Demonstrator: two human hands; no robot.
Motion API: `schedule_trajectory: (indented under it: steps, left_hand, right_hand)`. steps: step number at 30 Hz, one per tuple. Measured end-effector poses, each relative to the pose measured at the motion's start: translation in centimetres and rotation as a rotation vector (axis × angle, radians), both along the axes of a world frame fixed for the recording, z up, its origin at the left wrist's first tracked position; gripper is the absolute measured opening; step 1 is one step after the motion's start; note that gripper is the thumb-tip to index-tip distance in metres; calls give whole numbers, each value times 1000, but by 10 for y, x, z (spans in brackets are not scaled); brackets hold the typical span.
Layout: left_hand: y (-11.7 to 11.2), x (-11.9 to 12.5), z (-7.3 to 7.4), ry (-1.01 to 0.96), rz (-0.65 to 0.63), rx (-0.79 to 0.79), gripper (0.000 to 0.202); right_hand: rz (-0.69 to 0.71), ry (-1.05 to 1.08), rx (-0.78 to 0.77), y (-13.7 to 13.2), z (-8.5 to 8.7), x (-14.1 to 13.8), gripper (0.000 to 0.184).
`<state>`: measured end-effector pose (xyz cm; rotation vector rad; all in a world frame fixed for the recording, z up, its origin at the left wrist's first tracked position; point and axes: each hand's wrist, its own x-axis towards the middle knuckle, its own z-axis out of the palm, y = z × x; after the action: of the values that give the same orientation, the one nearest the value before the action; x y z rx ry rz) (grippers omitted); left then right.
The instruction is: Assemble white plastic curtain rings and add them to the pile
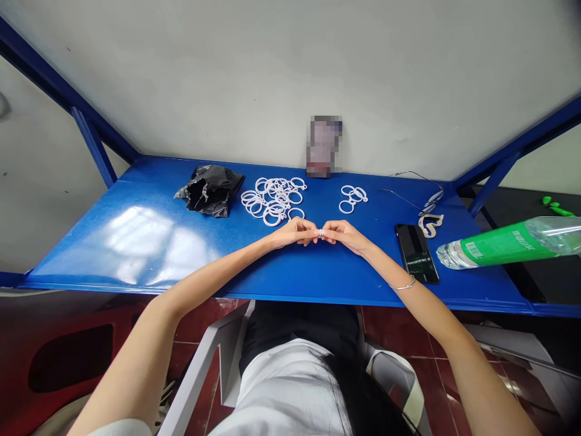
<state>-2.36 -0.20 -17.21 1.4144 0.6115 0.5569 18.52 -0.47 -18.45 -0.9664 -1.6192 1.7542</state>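
Note:
My left hand (297, 232) and my right hand (344, 234) meet at the middle of the blue table (149, 242), fingertips pinched together. Between them they hold a small white plastic ring (321, 232), seen edge-on. Behind the left hand lies a large pile of white rings (273, 198). A smaller group of white rings (353, 197) lies behind the right hand. A thin bracelet sits on my right wrist.
A crumpled black plastic bag (209, 189) lies at the back left. A dark phone (416, 252), a white strap piece (430, 224), a thin cable (411, 191) and a lying green-labelled water bottle (508, 243) are at the right. A blurred object (323, 147) leans against the wall.

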Motion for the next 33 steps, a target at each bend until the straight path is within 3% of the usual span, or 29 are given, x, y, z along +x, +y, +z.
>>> schedule_trajectory:
  steps: [33]
  left_hand:
    - [2, -2, -7, 2, -25, 33, 45]
  right_hand:
    - [6, 7, 19, -2, 3, -1, 34]
